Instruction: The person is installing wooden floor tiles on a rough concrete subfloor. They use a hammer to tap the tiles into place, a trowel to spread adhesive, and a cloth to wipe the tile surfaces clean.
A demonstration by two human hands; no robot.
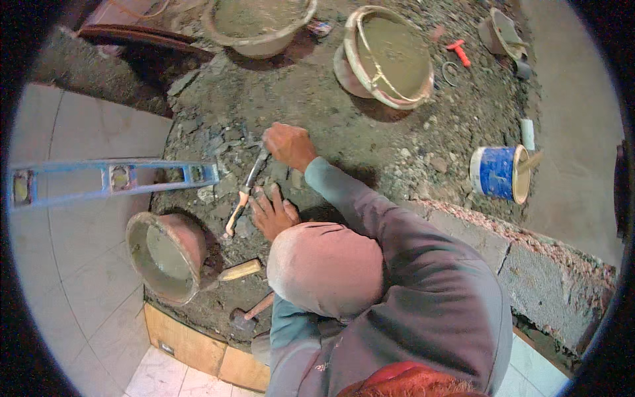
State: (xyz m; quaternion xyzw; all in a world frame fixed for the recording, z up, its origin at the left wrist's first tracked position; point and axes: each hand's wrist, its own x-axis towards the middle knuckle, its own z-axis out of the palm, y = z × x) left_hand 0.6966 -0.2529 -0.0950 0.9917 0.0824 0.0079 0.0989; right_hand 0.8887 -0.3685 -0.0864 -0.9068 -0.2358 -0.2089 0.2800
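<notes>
My right hand is closed over the rubble, right by the head end of a hammer. What its curled fingers hold, if anything, is hidden. The hammer has a steel shaft and an orange-and-black grip, and it slants across the dirt. Beside the grip, my left hand rests with fingers spread on the ground, partly covered by my knee. Close to the knee lie a trowel with a wooden handle and a small sledgehammer.
A blue spirit level spans the tiles at left. Buckets of wet mortar stand near left, far middle and far right. A blue-and-white pail sits at right, above a concrete block edge. Wooden boards edge the dirt.
</notes>
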